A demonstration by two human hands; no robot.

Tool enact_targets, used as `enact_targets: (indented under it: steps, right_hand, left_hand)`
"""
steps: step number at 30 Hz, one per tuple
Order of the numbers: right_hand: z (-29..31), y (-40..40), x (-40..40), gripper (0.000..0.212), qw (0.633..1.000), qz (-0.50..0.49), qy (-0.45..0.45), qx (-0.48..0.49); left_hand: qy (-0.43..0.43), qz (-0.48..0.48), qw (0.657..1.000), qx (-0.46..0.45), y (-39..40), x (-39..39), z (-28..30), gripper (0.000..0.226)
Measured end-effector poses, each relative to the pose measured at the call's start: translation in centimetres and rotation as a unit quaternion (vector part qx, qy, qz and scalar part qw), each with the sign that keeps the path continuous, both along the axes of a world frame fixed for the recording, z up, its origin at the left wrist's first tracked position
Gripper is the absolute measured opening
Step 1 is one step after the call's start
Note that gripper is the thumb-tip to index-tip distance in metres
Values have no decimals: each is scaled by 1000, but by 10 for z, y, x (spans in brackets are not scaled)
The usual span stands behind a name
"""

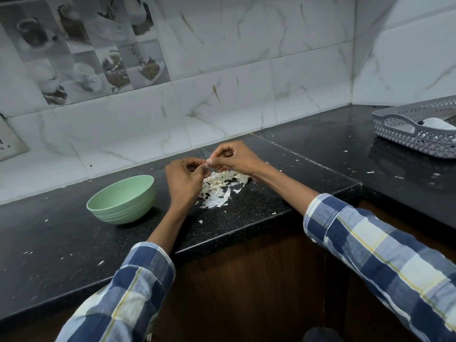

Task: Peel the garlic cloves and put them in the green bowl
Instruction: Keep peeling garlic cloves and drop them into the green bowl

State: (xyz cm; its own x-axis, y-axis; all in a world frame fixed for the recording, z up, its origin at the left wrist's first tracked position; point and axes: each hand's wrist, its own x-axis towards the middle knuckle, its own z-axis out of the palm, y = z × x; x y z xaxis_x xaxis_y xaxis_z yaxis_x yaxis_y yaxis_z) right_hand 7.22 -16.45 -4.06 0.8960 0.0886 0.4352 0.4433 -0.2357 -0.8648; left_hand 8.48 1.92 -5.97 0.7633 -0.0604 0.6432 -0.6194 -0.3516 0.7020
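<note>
Hands [206, 166] together, both pinching one garlic clove [206, 163], green bowl [122, 199] left of them

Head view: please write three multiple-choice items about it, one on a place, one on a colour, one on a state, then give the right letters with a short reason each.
1. Where does the green bowl stand?
A. In the grey basket
B. On the black counter, to the left of both hands
C. On the pile of peels

2. What colour is the basket at the far right?
A. Grey
B. Red
C. Green

3. What are the hands doing?
A. Both lie flat on the counter
B. One holds the bowl
C. Both pinch a small piece together above the peels

Answers:
1 B: the bowl rests on the counter, left of the left hand.
2 A: its lattice wall is grey.
3 C: the fingertips of the left hand and the right hand meet over the pile of peels.
</note>
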Motion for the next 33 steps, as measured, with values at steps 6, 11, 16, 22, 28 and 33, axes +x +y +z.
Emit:
enact_targets:
  steps: [6, 11, 16, 22, 28, 33]
  right_hand:
    - [1, -1, 4, 23, 1000, -7, 4, 26]
    - [2, -3, 7, 20, 999, -9, 10, 44]
    - [5, -3, 3, 25, 998, -12, -1, 55]
    - [5, 4, -8, 26, 996, -16, -3, 85]
    - [16, 48, -15, 24, 998, -6, -22, 51]
    - [30, 106, -11, 10, 997, 19, -53, -45]
  left_hand:
    - [9, 27, 1000, 6, -5, 1, 1, 5]
    - [-7, 93, 990, 110, 0, -1, 0, 22]
    - [-29, 99, 976, 194, 5, -18, 3, 21]
    - [-59, 47, 942, 326, 27, -36, 16, 41]
    - [-124, 96, 971, 178, 61, -49, 34, 15]
    - [-105, 204, 971, 59, 97, -51, 39, 19]
